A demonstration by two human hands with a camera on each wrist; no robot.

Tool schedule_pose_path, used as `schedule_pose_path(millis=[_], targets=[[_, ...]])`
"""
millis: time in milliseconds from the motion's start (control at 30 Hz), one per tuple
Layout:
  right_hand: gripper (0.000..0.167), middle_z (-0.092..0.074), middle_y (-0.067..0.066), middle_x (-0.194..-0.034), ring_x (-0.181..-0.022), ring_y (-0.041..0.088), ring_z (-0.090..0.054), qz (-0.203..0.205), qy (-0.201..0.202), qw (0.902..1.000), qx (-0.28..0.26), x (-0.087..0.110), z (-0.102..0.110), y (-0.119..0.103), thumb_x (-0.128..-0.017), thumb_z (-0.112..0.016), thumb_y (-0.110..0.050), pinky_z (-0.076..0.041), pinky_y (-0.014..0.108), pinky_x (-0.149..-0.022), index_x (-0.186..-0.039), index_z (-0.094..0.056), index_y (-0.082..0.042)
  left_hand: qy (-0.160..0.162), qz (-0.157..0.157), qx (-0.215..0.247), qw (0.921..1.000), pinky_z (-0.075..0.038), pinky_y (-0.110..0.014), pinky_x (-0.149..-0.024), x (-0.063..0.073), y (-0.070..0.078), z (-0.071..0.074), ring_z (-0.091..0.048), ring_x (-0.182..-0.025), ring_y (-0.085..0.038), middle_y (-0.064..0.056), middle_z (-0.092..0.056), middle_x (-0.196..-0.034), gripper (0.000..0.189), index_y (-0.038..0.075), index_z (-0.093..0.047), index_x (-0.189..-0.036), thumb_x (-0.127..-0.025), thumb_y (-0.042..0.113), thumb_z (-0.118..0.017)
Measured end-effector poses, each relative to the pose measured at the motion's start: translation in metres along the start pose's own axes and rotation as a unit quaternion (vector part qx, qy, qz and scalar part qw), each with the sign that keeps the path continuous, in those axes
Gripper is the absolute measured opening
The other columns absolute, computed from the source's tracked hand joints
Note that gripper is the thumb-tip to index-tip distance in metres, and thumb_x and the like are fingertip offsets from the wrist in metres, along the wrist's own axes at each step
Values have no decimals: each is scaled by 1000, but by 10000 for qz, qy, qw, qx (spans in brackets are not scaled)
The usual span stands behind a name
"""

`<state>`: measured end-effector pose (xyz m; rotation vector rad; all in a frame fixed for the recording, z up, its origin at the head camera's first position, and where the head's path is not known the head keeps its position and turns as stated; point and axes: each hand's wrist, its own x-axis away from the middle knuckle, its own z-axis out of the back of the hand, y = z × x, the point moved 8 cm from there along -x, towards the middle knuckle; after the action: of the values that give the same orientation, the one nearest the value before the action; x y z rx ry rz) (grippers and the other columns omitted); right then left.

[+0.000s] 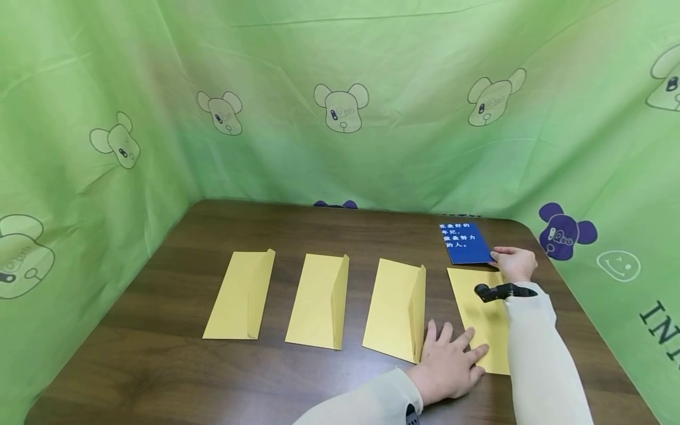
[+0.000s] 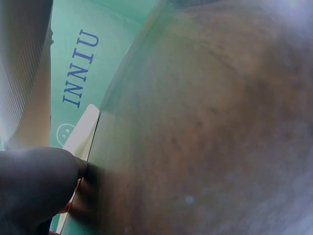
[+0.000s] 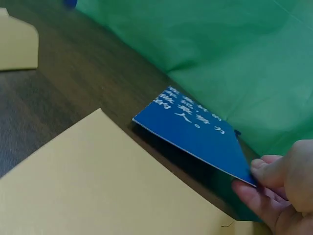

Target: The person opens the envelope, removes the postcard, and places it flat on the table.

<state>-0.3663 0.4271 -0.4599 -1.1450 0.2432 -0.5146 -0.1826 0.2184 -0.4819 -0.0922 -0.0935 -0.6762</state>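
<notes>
My right hand (image 1: 514, 263) pinches the near right corner of a blue card (image 3: 195, 137) with white printed characters, thumb on top and fingers beneath. In the right wrist view the card's near edge is lifted off the table, just beyond a yellow envelope (image 1: 483, 313). Part of that envelope is hidden under my right forearm. My left hand (image 1: 447, 363) lies spread with its fingertips on the envelope's left edge. Close by the left fingers is another yellow envelope (image 1: 393, 307), its flap standing up along the right side.
Two more yellow envelopes, one in the middle (image 1: 316, 301) and one farther left (image 1: 234, 298), lie in the same row on the dark wooden table (image 1: 159, 378). A green printed curtain (image 1: 340, 159) encloses the table's back and sides.
</notes>
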Motion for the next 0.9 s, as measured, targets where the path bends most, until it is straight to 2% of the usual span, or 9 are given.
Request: schedule_pose_path(millis=[200,667,900], targets=[[45,-57,-17,-56,-54,-5,-62,-163,-151,9976,-663,-1,-1,0,-100,-49,-10,-56,18,-62,-135,-46,18,46,-7,26,10000,-17,-44,-116,1,0,0,-22,-144,-11,29,-21,-157,45,61,-25,-148,-103,61,-22],[51,-58,-20,-58,-56,-6,-60,-373,-231,9973,-590,2,4,-6,-102,-44,-16,-56,19,-63,-145,-40,10,-53,-34,28,10000,-15,-45,-116,1,-2,2,-19,-145,-11,29,-20,-158,45,61,-24,-148,-103,61,-20],[53,-58,-24,-61,-60,-9,-59,-71,-244,9974,-670,7,11,-10,-102,-45,-18,-54,14,-63,-145,-40,12,-75,-5,-124,9999,-13,-45,-117,-1,0,4,-18,-144,-9,28,-25,-156,44,61,-28,-147,-103,61,-25]])
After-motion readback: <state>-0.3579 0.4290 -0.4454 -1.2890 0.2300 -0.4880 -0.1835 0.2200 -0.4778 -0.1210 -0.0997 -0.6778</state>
